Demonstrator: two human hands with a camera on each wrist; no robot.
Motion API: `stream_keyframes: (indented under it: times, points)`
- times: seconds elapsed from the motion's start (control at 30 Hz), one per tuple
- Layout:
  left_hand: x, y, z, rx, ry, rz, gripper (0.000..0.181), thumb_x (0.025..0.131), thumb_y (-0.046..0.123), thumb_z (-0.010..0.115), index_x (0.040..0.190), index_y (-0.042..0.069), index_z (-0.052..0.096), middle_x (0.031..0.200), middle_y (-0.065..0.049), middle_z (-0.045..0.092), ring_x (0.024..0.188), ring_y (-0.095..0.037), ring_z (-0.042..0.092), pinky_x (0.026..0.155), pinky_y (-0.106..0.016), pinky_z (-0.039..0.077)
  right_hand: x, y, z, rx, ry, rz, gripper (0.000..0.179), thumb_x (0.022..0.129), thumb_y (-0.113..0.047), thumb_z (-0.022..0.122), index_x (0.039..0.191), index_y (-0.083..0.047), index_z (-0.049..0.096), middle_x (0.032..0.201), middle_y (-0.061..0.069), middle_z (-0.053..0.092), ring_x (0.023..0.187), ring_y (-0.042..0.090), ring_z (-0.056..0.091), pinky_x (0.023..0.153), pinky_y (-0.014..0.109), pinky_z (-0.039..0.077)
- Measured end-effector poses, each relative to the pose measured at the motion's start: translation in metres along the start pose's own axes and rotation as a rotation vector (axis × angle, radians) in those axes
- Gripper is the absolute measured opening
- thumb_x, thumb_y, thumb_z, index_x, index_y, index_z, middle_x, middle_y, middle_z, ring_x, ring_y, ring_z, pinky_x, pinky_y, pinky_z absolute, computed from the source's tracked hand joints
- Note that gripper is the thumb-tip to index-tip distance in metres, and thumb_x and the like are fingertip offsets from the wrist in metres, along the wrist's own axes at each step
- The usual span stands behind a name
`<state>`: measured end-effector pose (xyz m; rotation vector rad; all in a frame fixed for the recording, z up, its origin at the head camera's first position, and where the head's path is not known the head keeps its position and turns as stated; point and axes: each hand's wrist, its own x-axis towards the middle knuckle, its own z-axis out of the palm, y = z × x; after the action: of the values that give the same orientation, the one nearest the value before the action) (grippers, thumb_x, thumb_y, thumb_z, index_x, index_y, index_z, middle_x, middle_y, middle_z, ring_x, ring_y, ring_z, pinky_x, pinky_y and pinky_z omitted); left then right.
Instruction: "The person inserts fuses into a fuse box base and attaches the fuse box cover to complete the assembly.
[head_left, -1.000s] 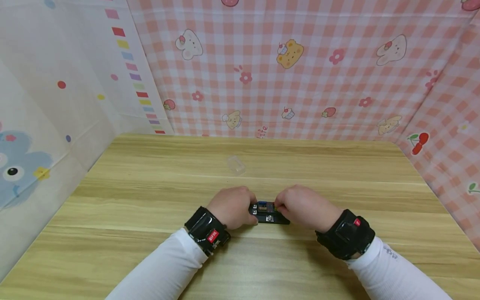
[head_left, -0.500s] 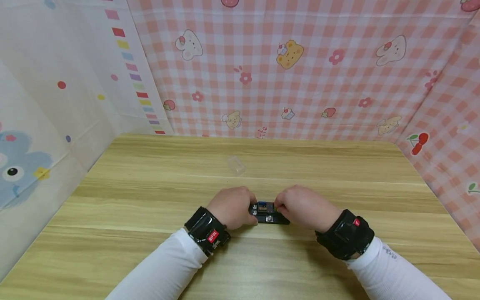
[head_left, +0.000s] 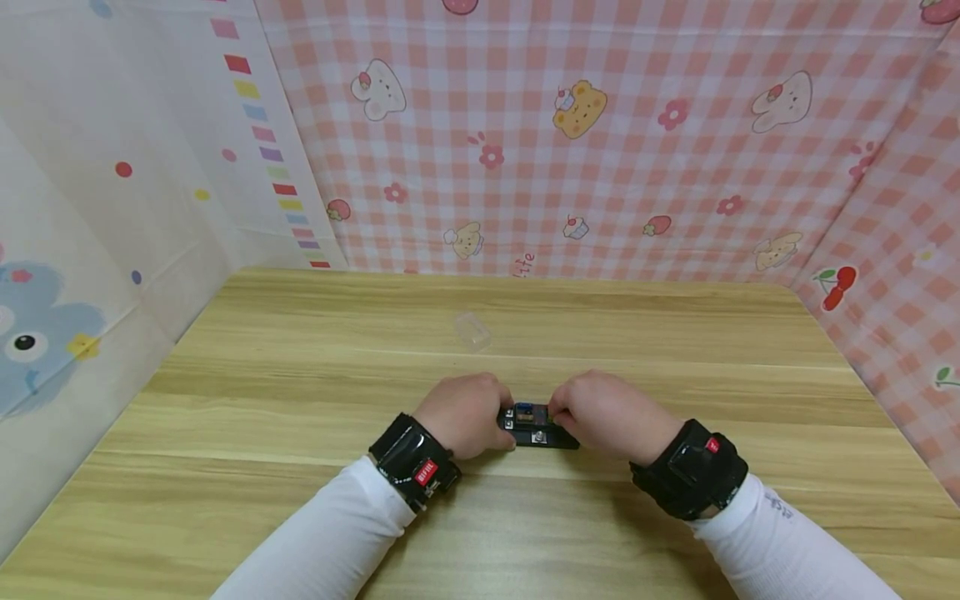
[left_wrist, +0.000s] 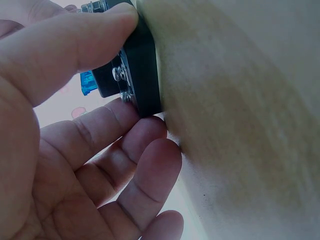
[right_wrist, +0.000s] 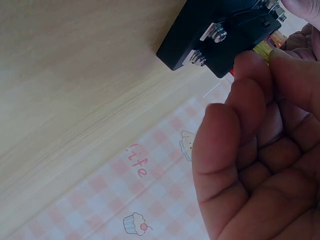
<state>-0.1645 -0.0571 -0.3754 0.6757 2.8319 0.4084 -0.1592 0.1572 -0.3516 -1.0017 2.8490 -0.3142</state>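
A black fuse box (head_left: pixel 551 438) with screw terminals lies on the wooden table between both hands. My left hand (head_left: pixel 463 417) grips its left end, thumb on the near side and fingers on the far side. A blue blade fuse (left_wrist: pixel 88 83) stands up from the box in the left wrist view. Thumb and index finger of my right hand (head_left: pixel 611 412) pinch a small yellow blade fuse (right_wrist: pixel 262 48) at the box's right part. Those fingers hide most of the yellow fuse, and its lower end is out of sight. A red edge shows beside them in the right wrist view.
A clear plastic cover (head_left: pixel 473 331) lies on the table (head_left: pixel 300 350) beyond the hands. Patterned cloth (head_left: pixel 600 167) hangs along the back and both sides of the table.
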Motion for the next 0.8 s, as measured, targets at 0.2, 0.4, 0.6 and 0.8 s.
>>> stream_keyframes:
  times: [0.2, 0.4, 0.6, 0.8]
  points:
    - [0.0002, -0.0001, 0.0001, -0.002, -0.003, -0.004, 0.043, 0.079, 0.041, 0.090, 0.114, 0.017, 0.080, 0.105, 0.004, 0.073, 0.079, -0.010, 0.061, 0.076, -0.032, 0.051, 0.0001, -0.0004, 0.0004, -0.001, 0.001, 0.007, 0.010, 0.094, -0.009, 0.077, 0.087, -0.015, 0.080, 0.074, -0.010, 0.065, 0.065, 0.004, 0.051, 0.063, 0.023, 0.047]
    - [0.0007, -0.0001, -0.0002, 0.004, -0.002, -0.002, 0.043, 0.080, 0.041, 0.090, 0.113, 0.017, 0.081, 0.104, 0.004, 0.073, 0.079, -0.011, 0.061, 0.075, -0.032, 0.051, 0.0004, -0.0005, 0.0012, -0.008, 0.010, -0.003, 0.010, 0.094, -0.009, 0.077, 0.086, -0.015, 0.079, 0.073, -0.010, 0.063, 0.064, 0.004, 0.050, 0.062, 0.023, 0.046]
    - [0.0006, -0.0002, 0.0000, 0.008, -0.002, -0.001, 0.043, 0.080, 0.041, 0.090, 0.114, 0.018, 0.081, 0.104, 0.004, 0.073, 0.078, -0.011, 0.061, 0.075, -0.032, 0.051, -0.0001, -0.0014, 0.0016, -0.007, 0.012, 0.009, 0.011, 0.093, -0.009, 0.077, 0.085, -0.015, 0.079, 0.072, -0.010, 0.062, 0.064, 0.005, 0.050, 0.062, 0.023, 0.045]
    - [0.0003, 0.0000, -0.0002, 0.017, 0.000, 0.005, 0.044, 0.080, 0.042, 0.090, 0.115, 0.017, 0.080, 0.105, 0.004, 0.073, 0.079, -0.011, 0.060, 0.076, -0.032, 0.051, -0.0002, -0.0017, 0.0018, -0.003, 0.015, 0.012, 0.010, 0.093, -0.009, 0.078, 0.085, -0.015, 0.079, 0.071, -0.009, 0.062, 0.064, 0.005, 0.050, 0.061, 0.023, 0.045]
